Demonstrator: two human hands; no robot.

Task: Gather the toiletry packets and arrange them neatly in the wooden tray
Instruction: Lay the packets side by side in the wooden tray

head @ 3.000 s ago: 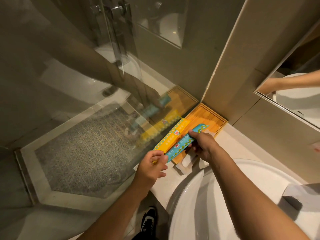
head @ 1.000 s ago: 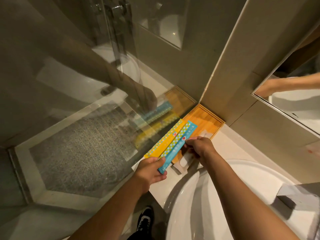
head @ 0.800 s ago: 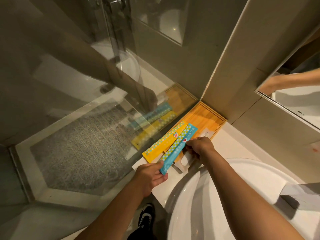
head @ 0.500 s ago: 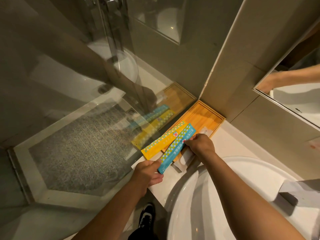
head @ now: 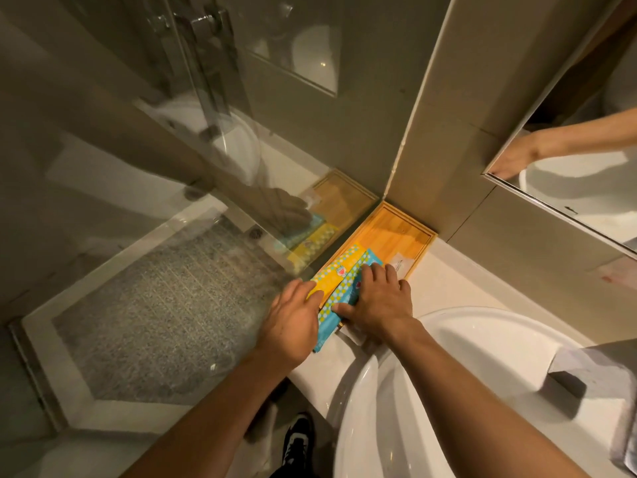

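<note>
A wooden tray (head: 401, 232) sits in the corner of the counter against the wall. A yellow packet (head: 339, 269) and a blue packet (head: 341, 294) lie side by side along the tray's left side, their near ends sticking out over the tray's edge. My left hand (head: 293, 322) covers those near ends, thumb on the yellow packet, with the blue one running under its fingers. My right hand (head: 379, 301) lies flat with fingers spread on the blue packet. A small white packet (head: 400, 263) lies in the tray beside my right fingers. Another white packet (head: 351, 334) peeks out below my right hand.
A white basin (head: 465, 391) fills the counter at the lower right. A glass shower screen (head: 172, 201) stands right along the tray's left side and mirrors the packets. A mirror (head: 579, 167) hangs at the upper right. A grey folded cloth (head: 586, 370) lies at the far right.
Both packets have come down from a tilted hold to lie flat in the tray. My right hand has opened and spread on top of the blue packet; my left hand moved up over their near ends.
</note>
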